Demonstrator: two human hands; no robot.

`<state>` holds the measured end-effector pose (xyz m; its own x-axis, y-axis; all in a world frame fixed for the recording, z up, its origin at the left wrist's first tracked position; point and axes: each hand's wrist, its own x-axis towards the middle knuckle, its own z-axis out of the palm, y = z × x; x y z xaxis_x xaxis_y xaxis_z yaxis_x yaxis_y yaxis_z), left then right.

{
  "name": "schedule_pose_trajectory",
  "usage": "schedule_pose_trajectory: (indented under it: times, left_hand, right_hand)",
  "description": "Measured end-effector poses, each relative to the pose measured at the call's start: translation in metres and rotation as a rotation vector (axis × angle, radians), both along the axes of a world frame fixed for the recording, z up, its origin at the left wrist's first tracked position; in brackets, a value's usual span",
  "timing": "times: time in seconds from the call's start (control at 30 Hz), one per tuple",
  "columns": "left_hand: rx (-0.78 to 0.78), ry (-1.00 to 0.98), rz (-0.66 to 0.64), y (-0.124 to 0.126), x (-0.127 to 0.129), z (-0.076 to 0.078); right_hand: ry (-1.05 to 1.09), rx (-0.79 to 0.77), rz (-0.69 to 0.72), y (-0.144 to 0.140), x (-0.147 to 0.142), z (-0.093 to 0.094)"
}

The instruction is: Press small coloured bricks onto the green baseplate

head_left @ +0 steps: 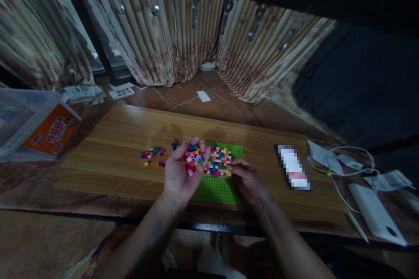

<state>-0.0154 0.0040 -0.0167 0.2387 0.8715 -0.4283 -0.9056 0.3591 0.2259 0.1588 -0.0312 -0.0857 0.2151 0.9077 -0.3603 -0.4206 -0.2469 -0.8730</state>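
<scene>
My left hand point(178, 174) is turned palm up and cupped around a heap of small colourful toy bricks point(193, 160). It hovers over the left part of a green studded baseplate point(219, 189). Rows of multicoloured bricks point(220, 161) cover the middle of that plate; my left fingers hide their left side. At the right edge of these rows is my right hand point(247, 178), its thumb and fingers drawn together. Whatever is between those fingertips is too small to make out. Loose bricks point(152, 152) lie on the wooden board to the left, some partly behind my left hand.
The wooden board point(108, 152) rests on a cloth-covered table. Toward the right lie a phone point(294, 168), a white cable point(373, 161), papers and a white power bank point(376, 213). A clear plastic box point(19, 117) with an orange label stands on the left. Striped curtains hang beyond.
</scene>
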Motion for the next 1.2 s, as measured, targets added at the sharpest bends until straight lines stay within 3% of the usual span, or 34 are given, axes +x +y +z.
schedule_pose_trajectory:
  times: [0.1,0.2,0.33,0.43,0.93,1.2]
  left_hand:
    - [-0.026,0.014,-0.012,-0.003,0.005,0.001]
    - [-0.038,0.007,-0.056,-0.007,0.012,0.0]
    - [-0.049,-0.035,-0.13,-0.012,0.019,-0.002]
    - [-0.013,-0.078,-0.177,-0.013,0.023,-0.005]
    - [-0.047,-0.004,-0.154,-0.017,0.032,-0.005]
    - [-0.14,0.009,-0.166,-0.018,0.033,0.0]
  right_hand:
    - [-0.182,0.035,-0.047,-0.003,-0.002,0.001]
    - [-0.5,0.181,-0.073,-0.012,-0.007,0.013]
    - [-0.801,0.467,0.098,-0.026,-0.021,0.042]
    - [-0.922,0.527,0.19,-0.03,-0.032,0.056]
    - [-1.064,0.405,0.217,-0.029,-0.031,0.054]
    - [-1.193,0.538,0.259,-0.03,-0.024,0.053]
